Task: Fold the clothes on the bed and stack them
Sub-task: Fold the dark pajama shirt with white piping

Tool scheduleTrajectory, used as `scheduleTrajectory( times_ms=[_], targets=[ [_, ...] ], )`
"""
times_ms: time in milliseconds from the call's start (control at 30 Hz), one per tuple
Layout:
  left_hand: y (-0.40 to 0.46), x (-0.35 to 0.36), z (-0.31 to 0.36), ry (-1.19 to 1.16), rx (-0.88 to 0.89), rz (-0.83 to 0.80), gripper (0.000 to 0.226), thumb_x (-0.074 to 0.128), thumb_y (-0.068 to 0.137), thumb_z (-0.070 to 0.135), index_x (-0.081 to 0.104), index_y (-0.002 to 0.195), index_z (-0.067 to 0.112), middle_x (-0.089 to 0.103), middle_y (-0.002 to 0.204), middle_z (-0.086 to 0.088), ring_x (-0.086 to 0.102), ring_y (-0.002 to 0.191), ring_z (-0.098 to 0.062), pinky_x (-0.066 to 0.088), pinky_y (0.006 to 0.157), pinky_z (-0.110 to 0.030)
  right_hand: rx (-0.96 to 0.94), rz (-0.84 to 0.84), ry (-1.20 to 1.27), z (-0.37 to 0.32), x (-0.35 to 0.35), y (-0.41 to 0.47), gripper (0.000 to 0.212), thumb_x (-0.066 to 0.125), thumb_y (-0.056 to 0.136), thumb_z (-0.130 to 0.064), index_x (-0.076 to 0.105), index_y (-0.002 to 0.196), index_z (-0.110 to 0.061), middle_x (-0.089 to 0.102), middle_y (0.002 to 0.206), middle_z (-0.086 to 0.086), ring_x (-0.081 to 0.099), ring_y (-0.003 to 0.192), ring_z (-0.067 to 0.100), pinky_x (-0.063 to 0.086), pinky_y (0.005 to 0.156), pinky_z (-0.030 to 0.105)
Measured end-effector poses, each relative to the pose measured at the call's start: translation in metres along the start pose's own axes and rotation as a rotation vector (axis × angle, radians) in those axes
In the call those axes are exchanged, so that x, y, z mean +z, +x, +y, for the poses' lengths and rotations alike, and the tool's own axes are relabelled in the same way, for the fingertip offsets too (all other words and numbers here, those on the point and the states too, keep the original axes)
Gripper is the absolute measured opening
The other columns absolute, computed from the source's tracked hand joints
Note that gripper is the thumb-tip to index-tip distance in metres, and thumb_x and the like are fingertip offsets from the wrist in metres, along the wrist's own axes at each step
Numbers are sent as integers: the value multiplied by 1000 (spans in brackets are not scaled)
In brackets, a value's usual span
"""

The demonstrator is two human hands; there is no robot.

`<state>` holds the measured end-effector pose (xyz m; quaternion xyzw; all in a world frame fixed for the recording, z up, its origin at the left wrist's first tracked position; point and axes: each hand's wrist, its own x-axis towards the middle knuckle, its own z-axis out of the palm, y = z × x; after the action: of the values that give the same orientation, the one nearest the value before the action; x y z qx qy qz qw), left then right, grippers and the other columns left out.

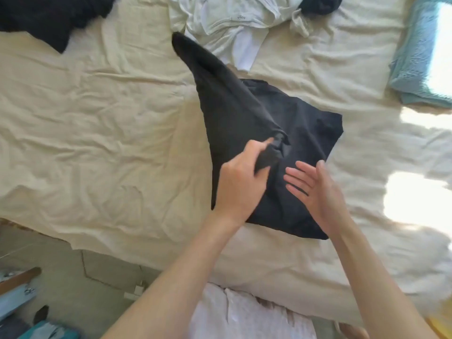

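A black garment lies partly folded on the cream bed sheet near the bed's front edge. My left hand grips a bunched part of it at the middle, and a long flap of the cloth stretches up and away to the left. My right hand hovers just to the right with straight fingers, palm turned toward the left hand, over the garment's lower half. A pale green-white heap of clothes lies at the far side of the bed.
A dark garment lies at the far left corner and another dark piece at the top right. A folded teal towel sits at the right. The floor with some items shows at lower left.
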<state>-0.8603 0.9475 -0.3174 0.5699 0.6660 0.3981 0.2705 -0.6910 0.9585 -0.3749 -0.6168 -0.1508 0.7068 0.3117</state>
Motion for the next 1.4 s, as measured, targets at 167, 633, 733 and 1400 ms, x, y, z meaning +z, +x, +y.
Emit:
scheduleTrajectory(
  times_ms=[167, 633, 733, 1400],
  targets=[
    [-61, 78, -5, 515, 193, -855, 69, 62, 87, 31, 28, 146, 20, 29, 153, -4, 18, 143, -24, 10, 115, -50, 114, 9, -64, -6, -61, -4, 58, 34, 92, -63, 64, 117, -20, 70, 112, 3, 66, 104, 18, 54, 81, 32],
    [-82, 18, -115, 966, 23, -769, 89, 52, 87, 10, -7, 148, 35, -26, 152, -4, -1, 145, -32, 18, 113, -44, 83, 357, -469, 43, -81, -23, 9, 61, 86, -12, 63, 81, -19, 67, 88, -2, 63, 85, 18, 52, 79, 35],
    [-89, 13, -117, 911, 29, -692, 89, 48, 78, -12, 15, 150, 27, 3, 158, -7, 16, 143, -36, 32, 107, -44, 23, 400, -536, 46, -79, -18, 10, 61, 85, -16, 63, 76, -16, 66, 82, 1, 60, 79, 18, 48, 70, 35],
    [-83, -21, -110, -542, -1367, -435, 24, 58, 90, 4, 60, 113, -3, 71, 105, -12, 68, 94, -25, 57, 79, -35, 355, 407, -229, 69, -77, -44, 11, 66, 83, -4, 60, 93, -5, 66, 91, 6, 64, 80, 20, 52, 48, 24]
  ],
)
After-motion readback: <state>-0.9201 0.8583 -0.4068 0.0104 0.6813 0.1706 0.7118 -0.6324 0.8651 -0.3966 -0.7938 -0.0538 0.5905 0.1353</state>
